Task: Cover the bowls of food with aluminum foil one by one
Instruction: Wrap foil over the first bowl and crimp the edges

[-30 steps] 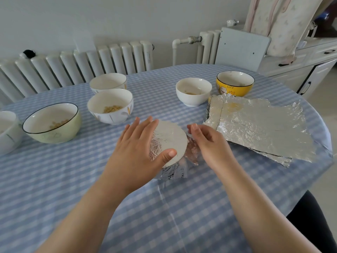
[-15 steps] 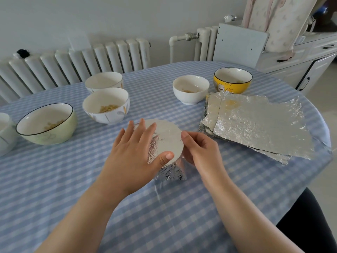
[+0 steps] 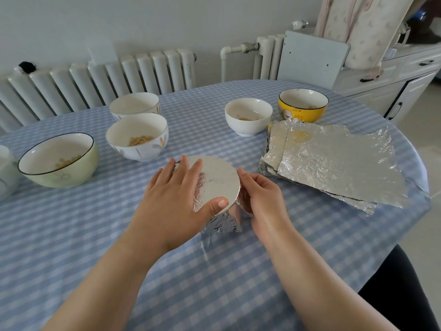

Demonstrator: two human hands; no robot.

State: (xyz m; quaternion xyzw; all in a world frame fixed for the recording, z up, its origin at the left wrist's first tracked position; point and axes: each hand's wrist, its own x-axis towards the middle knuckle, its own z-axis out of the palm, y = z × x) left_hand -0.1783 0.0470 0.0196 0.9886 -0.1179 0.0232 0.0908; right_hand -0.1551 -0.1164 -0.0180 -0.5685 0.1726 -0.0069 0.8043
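Head view, change: right hand (image 3: 261, 199) has closed in from beside the foil-wrapped bowl (image 3: 218, 185) onto its right flank, fingers curled, pressing foil down; the skirt now lies tighter.
Left hand (image 3: 176, 199): flat, fingers straight, palm and thumb holding the foil top.
Task meaning: this bowl appears nearly sealed; the open bowls beyond the left hand remain uncovered.
Foil sheets (image 3: 334, 161): stacked just right of the right hand.
Worktop (image 3: 71, 223): blue checked cloth.
Room: white radiator (image 3: 107, 77) behind.

Left hand (image 3: 171, 201) and right hand (image 3: 261, 197) press foil-wrapped bowl (image 3: 218, 181).
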